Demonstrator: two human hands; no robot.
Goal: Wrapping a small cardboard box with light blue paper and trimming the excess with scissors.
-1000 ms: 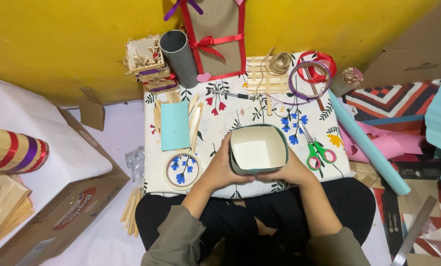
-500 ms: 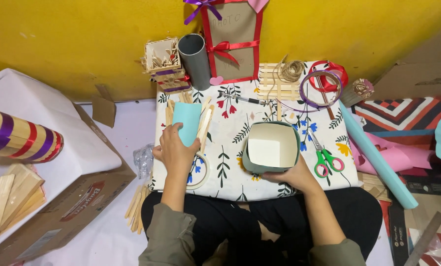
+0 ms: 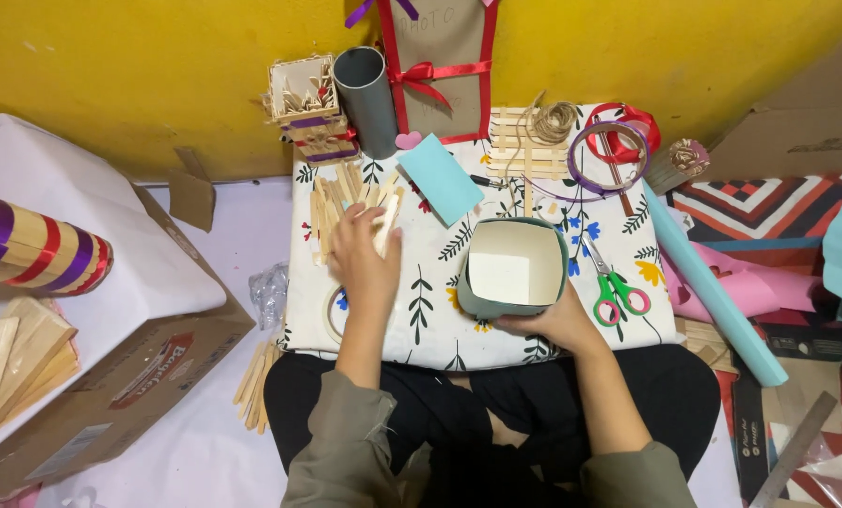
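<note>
At the far left of the frame I am seeing a striped roll lying on white paper, with a cardboard box below it. Moving toward the centre-left, my left hand is resting flat on a spread of wooden craft sticks on the floral cloth; its fingers are lying loosely apart, pressing on the sticks rather than clamping any. A tape roll is peeking out beneath that wrist. Above centre, a light-blue card is lying tilted beside a grey tube. Just right of centre, the grey-green box is standing open and upright, its white inside showing bare, and my right hand is gripping its lower edge, fingers curled against the wall. Farther right, green-handled scissors are lying untouched, and a long blue paper roll is slanting off the cloth. I am judging the box shaped but undecorated, with sticks not yet attached.
</note>
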